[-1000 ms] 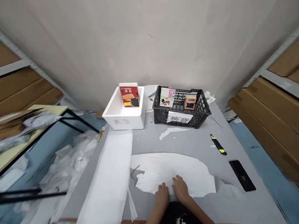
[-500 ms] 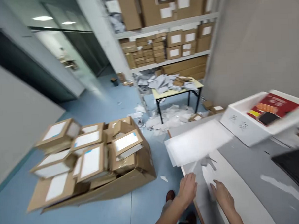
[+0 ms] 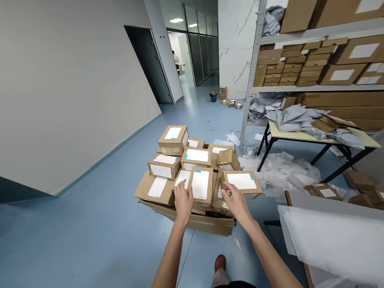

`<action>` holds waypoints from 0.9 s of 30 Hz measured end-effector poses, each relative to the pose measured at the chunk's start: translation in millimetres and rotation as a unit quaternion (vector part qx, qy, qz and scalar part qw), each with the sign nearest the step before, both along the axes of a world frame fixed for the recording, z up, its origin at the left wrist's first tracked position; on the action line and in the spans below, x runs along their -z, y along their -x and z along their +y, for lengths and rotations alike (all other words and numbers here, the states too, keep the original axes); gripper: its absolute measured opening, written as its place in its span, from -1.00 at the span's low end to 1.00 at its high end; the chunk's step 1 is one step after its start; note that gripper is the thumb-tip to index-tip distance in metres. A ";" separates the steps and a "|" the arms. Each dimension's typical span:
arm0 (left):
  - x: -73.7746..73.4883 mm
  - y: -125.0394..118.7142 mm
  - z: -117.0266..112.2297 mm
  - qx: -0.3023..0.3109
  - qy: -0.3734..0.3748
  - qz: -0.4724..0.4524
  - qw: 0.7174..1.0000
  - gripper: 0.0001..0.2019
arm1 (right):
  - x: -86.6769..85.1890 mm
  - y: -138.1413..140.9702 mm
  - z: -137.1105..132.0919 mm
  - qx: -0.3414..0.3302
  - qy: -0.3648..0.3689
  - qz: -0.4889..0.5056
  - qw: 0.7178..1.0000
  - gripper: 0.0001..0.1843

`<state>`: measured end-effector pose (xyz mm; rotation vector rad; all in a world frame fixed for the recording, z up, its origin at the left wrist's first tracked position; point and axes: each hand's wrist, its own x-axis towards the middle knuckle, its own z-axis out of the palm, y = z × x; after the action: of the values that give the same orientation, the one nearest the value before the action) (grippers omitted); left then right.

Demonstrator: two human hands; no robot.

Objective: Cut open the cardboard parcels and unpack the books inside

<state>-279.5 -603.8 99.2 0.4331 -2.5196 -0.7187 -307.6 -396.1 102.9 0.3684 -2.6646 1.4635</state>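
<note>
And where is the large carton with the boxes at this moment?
In the head view, the large carton is near the middle, under the pile of boxes. The white sheets lie to its right.

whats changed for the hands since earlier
The view has swung left. The left hand and right hand have come off the white sheet on the grey table and moved left, over the piled cartons; contact is unclear. The pile and the grey bags on the yellow table look unchanged since half a second ago.
</note>
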 end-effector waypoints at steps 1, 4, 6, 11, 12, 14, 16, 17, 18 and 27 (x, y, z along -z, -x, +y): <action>0.8 4.3 -17.8 -0.011 -0.011 -0.002 1.000 -0.61 | -1.2 7.9 -18.8 -0.008 -0.003 0.000 1.000 -0.53; 3.4 13.1 -53.2 -0.015 -0.038 -0.012 0.999 -0.62 | 4.2 27.8 -58.0 -0.014 -0.016 0.004 1.000 -0.50; 5.4 17.5 -65.8 -0.006 -0.066 -0.016 0.998 -0.61 | 11.0 39.1 -71.4 -0.014 -0.019 0.002 1.000 -0.49; 6.4 34.9 -83.2 -0.006 -0.135 -0.018 0.991 -0.61 | 23.7 62.2 -81.6 0.011 -0.026 0.006 1.000 -0.46; 5.3 38.9 -85.3 -0.004 -0.140 -0.018 0.990 -0.61 | 25.5 64.8 -81.9 0.016 -0.029 0.005 0.999 -0.45; 2.7 44.7 -87.2 -0.001 -0.143 -0.009 0.990 -0.62 | 29.5 67.0 -81.7 0.021 -0.033 0.000 0.999 -0.43; 0.0 46.8 -86.5 0.003 -0.147 -0.001 0.989 -0.63 | 33.7 66.0 -81.2 0.019 -0.034 -0.010 0.999 -0.41; -1.6 47.1 -86.1 0.006 -0.151 0.000 0.989 -0.64 | 35.4 65.5 -81.4 0.015 -0.032 -0.016 0.999 -0.40; -3.9 47.7 -86.6 0.009 -0.156 -0.001 0.988 -0.63 | 36.3 65.9 -82.5 0.011 -0.029 -0.021 0.999 -0.39; -74.0 156.1 -189.2 -0.117 -0.155 0.041 0.980 -0.49 | -17.4 168.3 -180.7 -0.071 0.075 -0.108 0.989 -0.28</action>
<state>-435.6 -793.1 173.2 0.7771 -2.2343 -1.0156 -475.9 -576.8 120.4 0.4182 -2.7138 1.8326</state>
